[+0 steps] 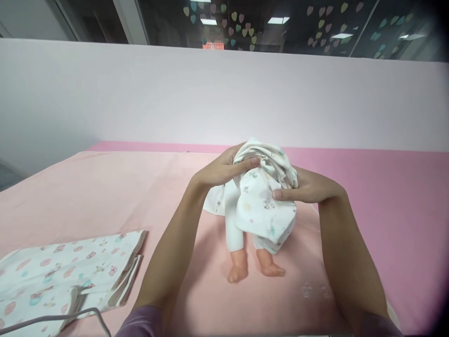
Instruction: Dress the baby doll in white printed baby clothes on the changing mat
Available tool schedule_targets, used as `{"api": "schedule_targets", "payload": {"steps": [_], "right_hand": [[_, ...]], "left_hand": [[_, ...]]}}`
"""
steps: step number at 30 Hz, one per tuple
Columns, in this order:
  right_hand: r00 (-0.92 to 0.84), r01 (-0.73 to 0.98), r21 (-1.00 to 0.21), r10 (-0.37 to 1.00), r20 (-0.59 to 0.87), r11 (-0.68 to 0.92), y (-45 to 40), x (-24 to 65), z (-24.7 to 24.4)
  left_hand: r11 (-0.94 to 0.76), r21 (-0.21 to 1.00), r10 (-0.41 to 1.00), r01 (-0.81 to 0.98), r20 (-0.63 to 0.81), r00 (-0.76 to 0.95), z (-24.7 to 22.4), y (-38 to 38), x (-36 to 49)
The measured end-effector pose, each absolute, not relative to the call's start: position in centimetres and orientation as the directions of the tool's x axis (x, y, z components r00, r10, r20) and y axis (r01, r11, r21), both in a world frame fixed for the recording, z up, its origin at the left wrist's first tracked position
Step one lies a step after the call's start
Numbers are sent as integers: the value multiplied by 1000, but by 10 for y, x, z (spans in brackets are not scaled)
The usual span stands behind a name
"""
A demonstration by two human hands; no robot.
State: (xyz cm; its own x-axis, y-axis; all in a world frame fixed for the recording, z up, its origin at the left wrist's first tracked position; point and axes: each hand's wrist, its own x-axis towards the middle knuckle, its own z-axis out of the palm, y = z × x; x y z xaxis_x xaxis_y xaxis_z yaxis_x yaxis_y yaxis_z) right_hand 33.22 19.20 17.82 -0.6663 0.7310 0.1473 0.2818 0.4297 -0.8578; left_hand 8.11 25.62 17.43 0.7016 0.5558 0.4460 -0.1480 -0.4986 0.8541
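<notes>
A doll point(237, 267) lies on the pink sheet, its two bare feet toward me and its legs in white. Bunched over its upper part is a white printed garment point(264, 206), which hides the head and body. My left hand point(228, 164) grips the gathered cloth at its upper left, thumb on top. On the right side, my right hand point(298, 187) holds the same cloth, thumb across the front and fingers hidden behind it. Another patch of printed cloth point(214, 201) spreads out left of the doll's legs.
A folded printed cloth point(70, 271) lies at the lower left, with a grey cable point(52, 318) across its near edge. The pink sheet point(115, 196) covers the surface up to a white wall panel point(224, 98). Dark windows with heart stickers are above.
</notes>
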Motion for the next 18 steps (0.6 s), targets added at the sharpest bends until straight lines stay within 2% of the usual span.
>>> {"api": "schedule_targets", "payload": {"steps": [4, 7, 10, 14, 16, 18], "right_hand": [[-476, 116, -862, 789, 388, 494, 191, 333, 177], [-367, 55, -884, 833, 415, 465, 192, 332, 174], [-414, 83, -911, 846, 338, 404, 193, 336, 173], [-630, 189, -905, 754, 187, 382, 196, 342, 171], [-658, 149, -898, 720, 222, 414, 198, 342, 169], [-589, 67, -895, 741, 322, 441, 201, 341, 166]], "left_hand": [[-462, 880, 497, -106, 356, 791, 172, 253, 84], [-483, 869, 488, -110, 372, 790, 170, 256, 86], [-520, 835, 527, -179, 478, 702, 169, 259, 88], [-533, 819, 566, -213, 532, 630, 167, 260, 90], [-511, 838, 572, -191, 497, 652, 166, 259, 90], [-473, 864, 553, -170, 442, 707, 167, 257, 89]]}}
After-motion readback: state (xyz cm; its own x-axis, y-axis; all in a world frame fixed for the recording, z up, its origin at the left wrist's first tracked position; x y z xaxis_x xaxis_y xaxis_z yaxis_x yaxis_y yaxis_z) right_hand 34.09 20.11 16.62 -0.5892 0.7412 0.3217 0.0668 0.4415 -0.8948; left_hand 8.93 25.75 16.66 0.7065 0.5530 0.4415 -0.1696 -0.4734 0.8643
